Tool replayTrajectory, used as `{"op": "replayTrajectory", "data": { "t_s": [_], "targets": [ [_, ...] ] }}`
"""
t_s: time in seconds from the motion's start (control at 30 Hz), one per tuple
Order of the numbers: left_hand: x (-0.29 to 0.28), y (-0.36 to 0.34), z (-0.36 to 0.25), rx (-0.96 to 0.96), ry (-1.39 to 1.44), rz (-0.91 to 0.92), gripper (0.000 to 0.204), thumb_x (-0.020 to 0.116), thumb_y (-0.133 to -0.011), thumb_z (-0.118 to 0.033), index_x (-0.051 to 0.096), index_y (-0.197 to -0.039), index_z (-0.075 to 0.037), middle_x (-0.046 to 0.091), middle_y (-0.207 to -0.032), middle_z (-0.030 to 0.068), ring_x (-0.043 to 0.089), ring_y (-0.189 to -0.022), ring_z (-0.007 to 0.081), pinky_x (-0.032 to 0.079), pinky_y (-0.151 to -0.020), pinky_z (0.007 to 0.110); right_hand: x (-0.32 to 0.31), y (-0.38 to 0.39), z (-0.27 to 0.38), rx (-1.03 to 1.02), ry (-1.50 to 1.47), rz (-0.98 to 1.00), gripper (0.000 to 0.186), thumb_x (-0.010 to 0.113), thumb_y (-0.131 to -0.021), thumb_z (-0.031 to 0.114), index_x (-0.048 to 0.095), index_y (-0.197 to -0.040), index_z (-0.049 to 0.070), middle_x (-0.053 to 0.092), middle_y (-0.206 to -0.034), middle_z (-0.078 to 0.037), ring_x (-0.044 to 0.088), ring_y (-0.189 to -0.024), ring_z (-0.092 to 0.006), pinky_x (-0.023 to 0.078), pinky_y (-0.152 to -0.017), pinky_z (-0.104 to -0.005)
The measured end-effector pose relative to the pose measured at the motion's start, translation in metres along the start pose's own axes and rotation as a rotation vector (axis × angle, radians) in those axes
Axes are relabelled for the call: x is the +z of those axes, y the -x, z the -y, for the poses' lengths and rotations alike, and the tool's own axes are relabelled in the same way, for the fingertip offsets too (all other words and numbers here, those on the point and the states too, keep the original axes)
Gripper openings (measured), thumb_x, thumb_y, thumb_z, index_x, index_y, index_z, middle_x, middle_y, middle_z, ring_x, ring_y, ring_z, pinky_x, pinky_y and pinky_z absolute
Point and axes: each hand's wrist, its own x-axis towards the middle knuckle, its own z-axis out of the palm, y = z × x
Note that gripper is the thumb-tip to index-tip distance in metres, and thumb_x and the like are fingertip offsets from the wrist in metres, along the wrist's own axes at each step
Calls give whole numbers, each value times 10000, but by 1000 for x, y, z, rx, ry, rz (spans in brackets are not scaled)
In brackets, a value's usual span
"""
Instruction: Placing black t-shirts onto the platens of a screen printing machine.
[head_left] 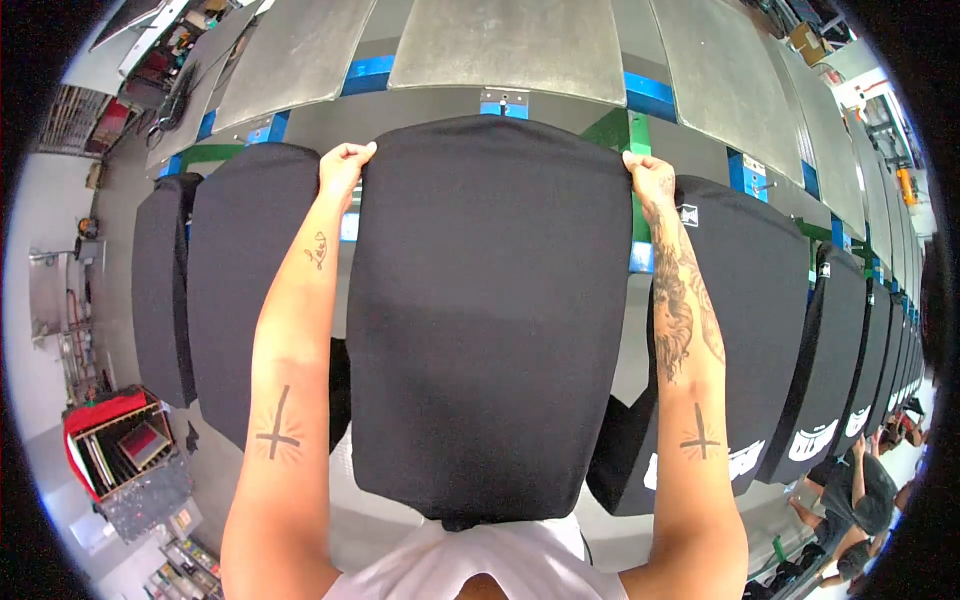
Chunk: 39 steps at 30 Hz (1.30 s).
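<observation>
Straight ahead of me a plain black garment (490, 300) is stretched smooth over a flat board, its near end close to my white shirt (500, 560). My left hand (345, 165) pinches its far left corner between thumb and fingers. At the far right corner my right hand (650, 175) has the same black cloth in a closed grip. Both arms reach out straight, one along each side of the board. What lies under the cloth is hidden.
More black garments on boards flank mine, one on the left (250, 280) and several on the right (735, 320), some with white prints. Metal plates (510, 45) with blue brackets (505, 103) line the far side. A red-edged bin (110, 400) stands lower left; people (865, 490) are at lower right.
</observation>
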Motion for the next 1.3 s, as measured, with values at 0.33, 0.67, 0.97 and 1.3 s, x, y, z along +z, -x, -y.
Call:
{"op": "replayTrajectory", "data": {
  "t_s": [0.33,0.67,0.97,1.3],
  "targets": [
    [-91,317,73,-65,-116,21,206,605,-902,-203,586,-977,-13,590,-895,29,531,-839,121,444,-786,280,-77,343,-93,-29,115,5,478,527,-943,318,512,-1233,-62,541,-1261,-193,511,-1178,-269,392,-1002,-357],
    [-121,527,156,-845,905,20,308,644,-862,-398,578,-984,-123,595,-872,-5,541,-762,139,448,-670,307,-82,566,-141,855,-1176,104,278,541,-928,400,604,-1001,139,631,-922,-2,545,-752,-132,449,-626,-272],
    [-118,508,182,-698,941,-190,286,603,-900,-328,586,-1067,-98,620,-1001,30,578,-914,181,461,-819,343,-71,551,-192,441,-1223,-24,261,568,-923,332,613,-997,86,631,-990,-46,576,-912,-191,457,-815,-343],
    [-131,461,197,-652,1194,-98,486,452,-949,-448,543,-1231,-63,555,-1280,78,514,-1181,248,368,-1048,414,-85,499,-209,453,-1482,-209,547,480,-957,399,430,-1340,12,438,-1396,-113,460,-1230,-284,355,-1051,-449]
  ]
}}
